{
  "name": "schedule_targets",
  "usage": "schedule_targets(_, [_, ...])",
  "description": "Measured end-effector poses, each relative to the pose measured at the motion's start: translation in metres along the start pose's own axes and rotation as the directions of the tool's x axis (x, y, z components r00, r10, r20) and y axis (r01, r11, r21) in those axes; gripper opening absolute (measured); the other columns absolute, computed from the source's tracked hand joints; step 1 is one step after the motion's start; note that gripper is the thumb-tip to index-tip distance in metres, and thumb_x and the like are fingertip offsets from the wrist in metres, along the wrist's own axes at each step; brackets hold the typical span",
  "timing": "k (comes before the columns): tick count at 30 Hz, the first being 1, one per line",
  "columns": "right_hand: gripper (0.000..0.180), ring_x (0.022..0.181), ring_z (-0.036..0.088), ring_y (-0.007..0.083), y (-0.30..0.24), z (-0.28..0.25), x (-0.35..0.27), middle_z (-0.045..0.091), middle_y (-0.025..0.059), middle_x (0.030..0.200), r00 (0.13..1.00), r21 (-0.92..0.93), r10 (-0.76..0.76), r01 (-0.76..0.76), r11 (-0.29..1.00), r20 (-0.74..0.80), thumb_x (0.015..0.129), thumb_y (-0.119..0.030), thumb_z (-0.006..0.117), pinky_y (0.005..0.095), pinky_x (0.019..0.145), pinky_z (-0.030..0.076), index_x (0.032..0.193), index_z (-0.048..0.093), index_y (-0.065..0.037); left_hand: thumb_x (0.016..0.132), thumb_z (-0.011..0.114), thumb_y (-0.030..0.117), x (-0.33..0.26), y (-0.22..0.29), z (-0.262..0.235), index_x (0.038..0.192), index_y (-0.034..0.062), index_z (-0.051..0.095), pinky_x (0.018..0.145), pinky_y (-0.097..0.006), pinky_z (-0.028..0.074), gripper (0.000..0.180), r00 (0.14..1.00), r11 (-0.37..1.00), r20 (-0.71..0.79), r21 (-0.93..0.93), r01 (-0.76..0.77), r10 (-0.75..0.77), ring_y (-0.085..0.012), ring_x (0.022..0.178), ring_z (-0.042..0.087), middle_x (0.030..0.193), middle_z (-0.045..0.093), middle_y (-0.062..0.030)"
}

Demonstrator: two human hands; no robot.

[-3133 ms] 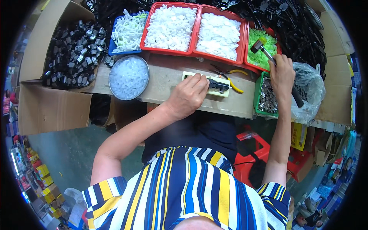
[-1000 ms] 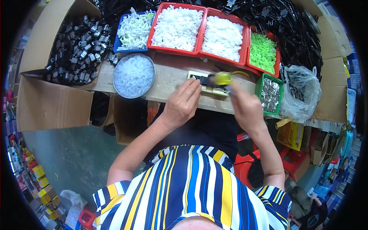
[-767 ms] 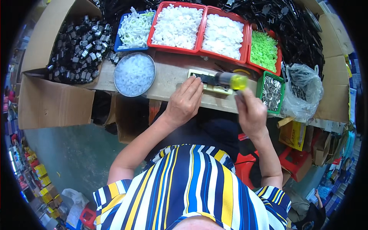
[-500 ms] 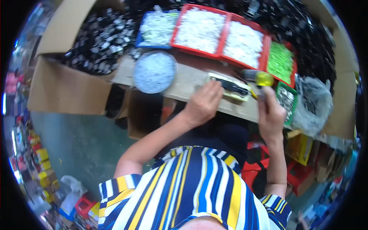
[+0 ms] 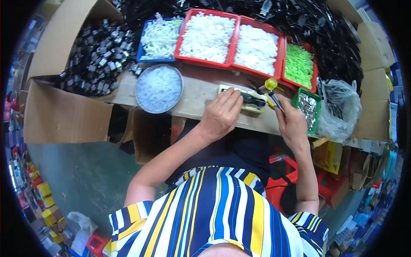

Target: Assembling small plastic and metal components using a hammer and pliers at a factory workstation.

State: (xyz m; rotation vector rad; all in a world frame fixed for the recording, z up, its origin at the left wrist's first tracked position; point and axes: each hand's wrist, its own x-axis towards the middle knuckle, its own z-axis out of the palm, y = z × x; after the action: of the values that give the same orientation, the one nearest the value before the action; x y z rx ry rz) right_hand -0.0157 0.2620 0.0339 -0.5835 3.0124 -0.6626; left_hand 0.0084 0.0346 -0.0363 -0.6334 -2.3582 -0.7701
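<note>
**Two hands at a small black part on a wooden bench**

The left hand [image 5: 221,115] lies palm down with its fingers pressed on a pale rectangular fixture [image 5: 245,99] that carries a small black plastic part [image 5: 255,101] on its top, near the front edge of the worn wooden bench [image 5: 195,95]. The right hand [image 5: 292,124] is closed round a slim tool [image 5: 272,92] with a dark shank and a round, glossy yellow knob at its far end; the tool slants up and away from the fist, and its knob sits just beyond the black part (whether the tool touches the part cannot be told). The two hands are near each other but apart.

Behind the fixture stands a row of shallow plastic trays: a blue tray [image 5: 159,36] of stringy whitish pieces, two red trays [image 5: 235,43] heaped with small white bits, and a further red tray [image 5: 299,65] of bright green ones. A small green box [image 5: 307,109] of shiny metal pieces sits right of the hands, beside a crumpled clear bag [image 5: 341,109]. Left of the fixture is a round metal bowl [image 5: 159,88] full of translucent pieces. An open cardboard box [image 5: 64,77] at far left holds a jumble of black blocky parts.
</note>
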Motion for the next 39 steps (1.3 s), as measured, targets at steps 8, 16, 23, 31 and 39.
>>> schedule_targets(8, [0.026, 0.072, 0.065, 0.042, 0.005, 0.003, -0.034, 0.065, 0.0242, 0.081, 0.998, -0.065, 0.06, -0.06, 0.996, 0.0, 0.092, -0.012, 0.061, 0.0518, 0.062, 0.05, 0.117, 0.058, -0.007, 0.077, 0.07, 0.002, 0.018, 0.0, 0.008, 0.097, -0.0063, 0.064, 0.084, -0.04, 0.054, 0.023, 0.995, 0.999, 0.094, 0.007, -0.042, 0.041, -0.0346, 0.098, 0.065, 0.1, 0.065, -0.0187])
schedule_targets(16, [0.031, 0.072, 0.066, 0.04, 0.008, -0.015, -0.025, 0.066, 0.0217, 0.084, 0.969, 0.036, 0.012, -0.004, 0.999, -0.245, 0.091, -0.005, 0.061, 0.0462, 0.061, 0.05, 0.121, 0.057, -0.002, 0.074, 0.071, 0.003, 0.019, -0.006, 0.004, 0.094, -0.0047, 0.064, 0.08, -0.039, 0.053, 0.023, 0.988, 0.999, 0.149, 0.02, -0.034, 0.03, -0.0327, 0.092, 0.065, 0.098, 0.064, -0.017])
schedule_targets(23, [0.028, 0.072, 0.066, 0.0394, 0.027, -0.026, -0.005, 0.065, 0.0238, 0.082, 0.991, 0.047, 0.004, 0.003, 0.999, -0.134, 0.088, -0.004, 0.063, 0.0438, 0.061, 0.05, 0.116, 0.063, -0.007, 0.075, 0.072, 0.005, 0.02, -0.003, -0.007, 0.104, -0.0018, 0.063, 0.085, -0.041, 0.05, 0.031, 0.995, 0.999, 0.091, -0.036, -0.024, 0.027, -0.033, 0.099, 0.062, 0.104, 0.062, -0.0157])
schedule_targets(31, [0.027, 0.064, 0.062, 0.0381, 0.101, -0.041, 0.057, 0.059, 0.0232, 0.07, 0.929, -0.133, 0.164, -0.218, 0.967, -0.332, 0.089, -0.013, 0.067, 0.0425, 0.06, 0.047, 0.116, 0.063, -0.01, 0.075, 0.076, 0.002, -0.072, 0.008, -0.082, 0.093, -0.0002, 0.071, 0.078, -0.037, 0.052, 0.019, 0.9, 0.902, -0.071, -0.006, 0.431, -0.431, -0.0294, 0.09, 0.064, 0.1, 0.067, -0.0129])
schedule_targets(39, [0.025, 0.09, 0.062, 0.0333, 0.145, -0.028, 0.088, 0.066, 0.0155, 0.097, 0.923, -0.424, -0.148, -0.018, 0.905, -0.356, 0.087, -0.011, 0.067, 0.0435, 0.077, 0.049, 0.112, 0.064, -0.005, 0.071, 0.079, 0.005, -0.11, -0.005, -0.105, 0.094, 0.0011, 0.07, 0.09, -0.041, 0.047, 0.025, 0.821, 0.807, -0.148, 0.151, 0.571, -0.552, -0.0345, 0.105, 0.055, 0.122, 0.061, -0.0166])
